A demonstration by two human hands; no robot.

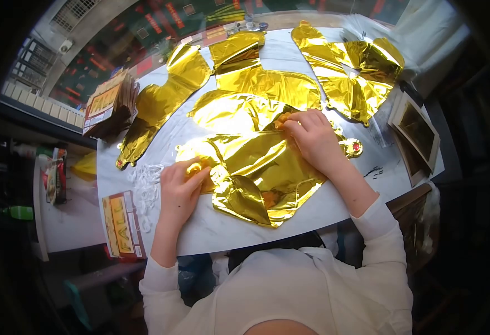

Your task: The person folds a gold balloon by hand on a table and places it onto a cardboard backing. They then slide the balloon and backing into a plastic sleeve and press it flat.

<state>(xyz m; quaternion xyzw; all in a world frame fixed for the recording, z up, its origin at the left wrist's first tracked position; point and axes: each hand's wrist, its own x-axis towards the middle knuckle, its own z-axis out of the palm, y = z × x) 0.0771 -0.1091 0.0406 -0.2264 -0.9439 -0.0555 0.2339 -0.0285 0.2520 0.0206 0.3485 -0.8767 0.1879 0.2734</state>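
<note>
Between the left hand (182,187) and right hand (309,137), one gold foil balloon (259,173) lies flat on the worktop (194,237); both hands partly curled, fingers pinching its edges.

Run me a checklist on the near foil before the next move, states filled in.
1. Left hand on left end of near foil: ok
2. Right hand on its far edge: ok
3. Near foil flat, no creases: not ok, crumpled
4. Left foil apart from it: ok
5. White strings free of left hand: cannot tell, very close
6. Nothing trapped underneath: cannot tell, hidden
</note>
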